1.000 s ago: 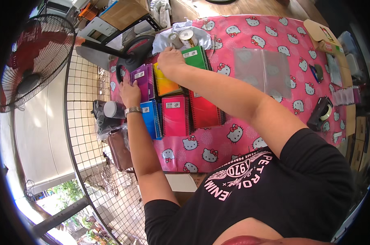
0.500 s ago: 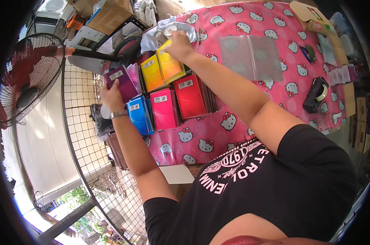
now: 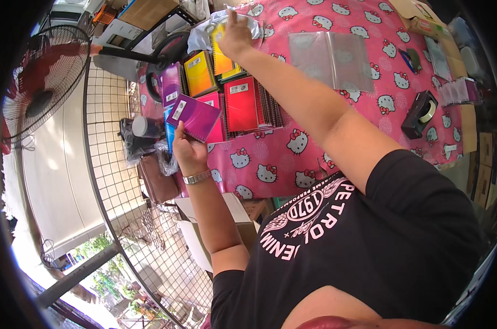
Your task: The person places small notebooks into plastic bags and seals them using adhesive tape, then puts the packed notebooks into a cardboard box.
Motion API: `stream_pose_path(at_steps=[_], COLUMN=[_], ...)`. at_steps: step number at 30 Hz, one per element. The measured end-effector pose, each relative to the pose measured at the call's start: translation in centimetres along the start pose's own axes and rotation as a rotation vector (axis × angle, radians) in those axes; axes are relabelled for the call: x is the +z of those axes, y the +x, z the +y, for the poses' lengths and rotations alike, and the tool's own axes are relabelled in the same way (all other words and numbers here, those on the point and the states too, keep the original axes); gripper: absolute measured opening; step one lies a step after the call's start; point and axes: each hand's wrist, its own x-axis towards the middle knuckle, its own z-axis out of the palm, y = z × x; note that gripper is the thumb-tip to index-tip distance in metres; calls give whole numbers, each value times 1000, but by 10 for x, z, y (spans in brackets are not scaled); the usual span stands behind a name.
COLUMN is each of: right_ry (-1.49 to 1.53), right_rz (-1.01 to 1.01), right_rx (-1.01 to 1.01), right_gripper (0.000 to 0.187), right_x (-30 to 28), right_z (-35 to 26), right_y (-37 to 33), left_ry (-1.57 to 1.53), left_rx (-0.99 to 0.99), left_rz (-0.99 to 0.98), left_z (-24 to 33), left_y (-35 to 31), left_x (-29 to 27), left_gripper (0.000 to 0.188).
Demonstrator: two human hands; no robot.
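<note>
the left hand (image 3: pixel 189 149) grips a purple notebook (image 3: pixel 194 116) by its near edge, fingers curled under it and thumb on the cover, holding it tilted just above the near left part of the table. a metal watch (image 3: pixel 197 177) sits on that wrist. under and beside the purple notebook lie more notebooks in rows on the pink cartoon-cat tablecloth (image 3: pixel 325 104): a blue notebook (image 3: pixel 168 131) peeks out on the left, a pink notebook (image 3: pixel 215 118) lies just right of the held one, and a red notebook (image 3: pixel 243 104) on a stack lies right of that. farther off are another purple notebook (image 3: pixel 172 83) and an orange-yellow notebook (image 3: pixel 200 74).

the right hand (image 3: pixel 235 34) reaches to the far side of the table, fingers closed on a yellow notebook (image 3: pixel 220 55), lifting its far end near a crumpled clear plastic bag (image 3: pixel 204 34). a green notebook edge shows beneath the yellow one.

to the right of the right forearm, a clear plastic sleeve (image 3: pixel 330 59) lies flat on the cloth. farther right are a black tape dispenser (image 3: pixel 419 114) and a small blue thing that is too small to tell. cardboard boxes (image 3: pixel 418 16) stand at the far right corner.

left of the table stand a wire grid panel (image 3: pixel 111 181) and a red floor fan (image 3: pixel 40 82).
</note>
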Motion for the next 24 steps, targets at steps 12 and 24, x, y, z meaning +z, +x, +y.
stream_pose_path(at_steps=[12,24], right_ry=[-105,439], right_rz=[-199,-873], right_rx=[-266,-245], right_gripper=[99,64], right_x=[-54,-86], right_z=[15,-27], right_y=[-132,-150], left_ry=[165,-216], left_rx=[64,-26], left_rz=[29,115], left_z=[-48,-76], left_y=[-108,-158], left_x=[-21,-62], left_gripper=[47,61])
